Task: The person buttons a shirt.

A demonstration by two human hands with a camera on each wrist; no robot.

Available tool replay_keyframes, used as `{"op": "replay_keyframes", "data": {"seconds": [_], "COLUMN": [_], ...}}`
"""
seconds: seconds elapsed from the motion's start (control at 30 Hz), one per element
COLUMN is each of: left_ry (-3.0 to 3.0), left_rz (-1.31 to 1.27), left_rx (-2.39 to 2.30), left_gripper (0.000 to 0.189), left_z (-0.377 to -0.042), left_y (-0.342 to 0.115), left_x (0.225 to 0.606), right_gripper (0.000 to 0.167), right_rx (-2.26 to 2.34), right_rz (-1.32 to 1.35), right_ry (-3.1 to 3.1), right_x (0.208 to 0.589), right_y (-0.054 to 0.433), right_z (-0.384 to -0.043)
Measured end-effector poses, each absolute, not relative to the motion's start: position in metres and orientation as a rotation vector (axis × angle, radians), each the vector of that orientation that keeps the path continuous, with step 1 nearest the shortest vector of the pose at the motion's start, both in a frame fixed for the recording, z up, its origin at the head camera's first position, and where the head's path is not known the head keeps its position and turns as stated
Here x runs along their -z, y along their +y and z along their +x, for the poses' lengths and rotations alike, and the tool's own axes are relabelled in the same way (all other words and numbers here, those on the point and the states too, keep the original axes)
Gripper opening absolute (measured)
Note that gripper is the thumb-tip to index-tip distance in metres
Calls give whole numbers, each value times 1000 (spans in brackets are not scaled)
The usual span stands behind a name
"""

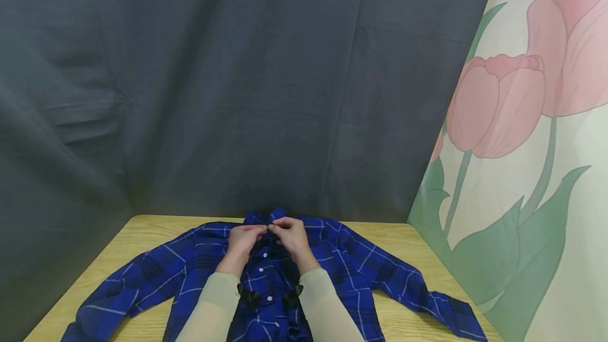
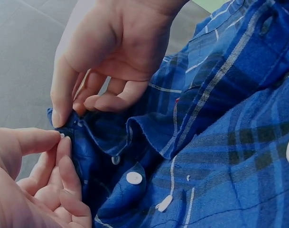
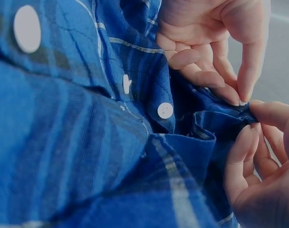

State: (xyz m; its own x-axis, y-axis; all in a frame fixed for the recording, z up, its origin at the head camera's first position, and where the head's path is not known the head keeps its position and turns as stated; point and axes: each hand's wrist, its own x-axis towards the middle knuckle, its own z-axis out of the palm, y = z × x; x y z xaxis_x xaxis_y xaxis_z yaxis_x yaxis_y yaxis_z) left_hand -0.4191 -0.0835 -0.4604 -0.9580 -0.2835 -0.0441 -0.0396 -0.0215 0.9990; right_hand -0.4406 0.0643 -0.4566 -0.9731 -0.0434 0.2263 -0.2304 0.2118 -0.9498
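A blue plaid shirt (image 1: 351,278) lies front up, its sleeves spread to both sides. At its collar (image 1: 255,219) both hands meet. My left hand (image 1: 243,241) pinches a small white button (image 2: 62,136) between thumb and fingertip, on one edge of the cloth. Right beside it my right hand (image 1: 293,237) pinches the opposite fabric edge (image 3: 247,117) between thumb and fingers. The fingertips of both hands nearly touch. Whether the button passes through a hole is hidden by the fingers. Lower on the front, white buttons (image 3: 165,110) show, with the placket (image 2: 215,80) lying loose beside them.
The shirt lies on a light wooden table (image 1: 394,305). Behind the table hangs a dark grey curtain (image 1: 266,94). To the right is a pale wall covering (image 1: 513,183) with pink tulips. Dark straps (image 1: 249,296) sit at the wrists over light sleeves.
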Motion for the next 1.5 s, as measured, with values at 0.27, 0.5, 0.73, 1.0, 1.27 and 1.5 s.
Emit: {"op": "replay_keyframes", "data": {"seconds": [0.27,0.5,0.73,1.0,1.27,1.5], "left_ry": [-2051,-2034,-2017,-1986,-1981,-2044], "left_rz": [344,371,389,421,425,371], "left_rx": [2124,2170,2167,2176,2144,2206], "left_gripper": [30,29,30,28,32,30], "left_z": [-417,-416,-415,-415,-417,-416], "left_y": [-82,-83,-84,-81,-82,-86], "left_x": [458,454,452,452,454,454], "right_gripper": [20,19,15,7,5,7], "right_rx": [-1854,-1847,-1783,-1460,-1362,-1464], "right_rz": [245,233,252,292,413,388], "right_ry": [-2360,-2354,-2272,-2200,-2295,-2263], "right_x": [456,455,457,455,455,459], "right_y": [67,67,59,57,57,57], "right_z": [-441,-441,-443,-443,-440,-441]}}
